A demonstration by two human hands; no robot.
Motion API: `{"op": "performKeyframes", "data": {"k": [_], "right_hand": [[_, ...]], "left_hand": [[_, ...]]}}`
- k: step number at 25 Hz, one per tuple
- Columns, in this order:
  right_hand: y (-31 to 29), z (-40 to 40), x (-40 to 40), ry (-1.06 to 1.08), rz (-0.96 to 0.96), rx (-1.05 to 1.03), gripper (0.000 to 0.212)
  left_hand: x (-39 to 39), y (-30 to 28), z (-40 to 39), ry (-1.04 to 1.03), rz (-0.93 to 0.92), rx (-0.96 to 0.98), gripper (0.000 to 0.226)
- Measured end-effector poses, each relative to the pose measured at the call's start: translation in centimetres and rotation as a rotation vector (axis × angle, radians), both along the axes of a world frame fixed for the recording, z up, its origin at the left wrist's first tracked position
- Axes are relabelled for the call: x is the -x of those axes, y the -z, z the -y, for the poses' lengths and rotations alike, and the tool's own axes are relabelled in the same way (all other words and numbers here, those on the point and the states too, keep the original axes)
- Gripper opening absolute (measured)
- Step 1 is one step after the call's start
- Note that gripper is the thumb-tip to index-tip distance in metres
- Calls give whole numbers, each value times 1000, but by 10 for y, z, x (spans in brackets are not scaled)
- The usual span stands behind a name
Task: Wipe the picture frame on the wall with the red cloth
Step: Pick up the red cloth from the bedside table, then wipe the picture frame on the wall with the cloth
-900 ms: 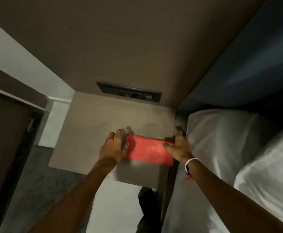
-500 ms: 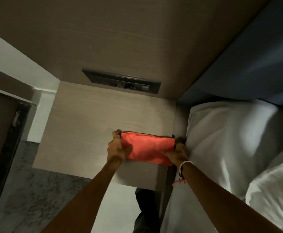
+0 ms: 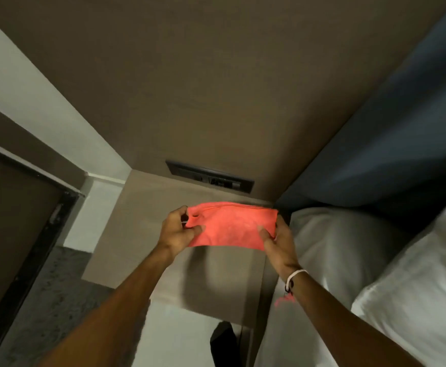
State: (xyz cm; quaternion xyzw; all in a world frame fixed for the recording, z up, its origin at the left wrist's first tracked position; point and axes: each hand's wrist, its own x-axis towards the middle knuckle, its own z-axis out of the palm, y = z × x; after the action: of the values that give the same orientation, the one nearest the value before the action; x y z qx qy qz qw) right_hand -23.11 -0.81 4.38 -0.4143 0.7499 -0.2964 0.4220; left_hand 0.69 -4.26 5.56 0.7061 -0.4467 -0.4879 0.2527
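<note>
A red cloth (image 3: pixel 229 225), folded into a flat rectangle, hangs in the air above a light wooden bedside table (image 3: pixel 139 207). My left hand (image 3: pixel 178 230) pinches its left edge between thumb and fingers. My right hand (image 3: pixel 276 241) grips its right edge; a white band sits on that wrist. The cloth is stretched between both hands and casts a shadow on the tabletop. No picture frame is in view; only a plain brown wall panel (image 3: pixel 216 88) rises behind the table.
A dark socket strip (image 3: pixel 210 176) is set in the wall just above the table. A bed with white pillows (image 3: pixel 348 250) and a dark blue headboard (image 3: pixel 388 133) lies close on the right. A dark door frame (image 3: pixel 31 234) stands at the left, over grey floor.
Both hands have lifted the red cloth off the tabletop, where it lay flat before. The head has tilted up, so more wall shows.
</note>
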Motion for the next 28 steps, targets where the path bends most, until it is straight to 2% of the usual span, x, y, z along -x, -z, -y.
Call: {"op": "performKeyframes", "data": {"k": [7,13,17,20,25,28], "right_hand": [[-185,27,-29,46,-37,552,20],[-377,25,-9,144,26,964,10],[-505,15,41,237,14,1208,3],[-594,1,91,291,5,1361,9],[-714,-27,176,366,-136,1523,8],[-771,-40,223,428,-213,1597,10]], "left_hand": [[-37,-206,26,49,-190,420,27],[-11,-404,37,144,-290,723,29],[35,-533,36,258,-362,928,37],[85,-622,34,369,-435,1035,40],[178,-736,31,499,-529,1169,41],[232,-786,31,570,-590,1227,43]]}}
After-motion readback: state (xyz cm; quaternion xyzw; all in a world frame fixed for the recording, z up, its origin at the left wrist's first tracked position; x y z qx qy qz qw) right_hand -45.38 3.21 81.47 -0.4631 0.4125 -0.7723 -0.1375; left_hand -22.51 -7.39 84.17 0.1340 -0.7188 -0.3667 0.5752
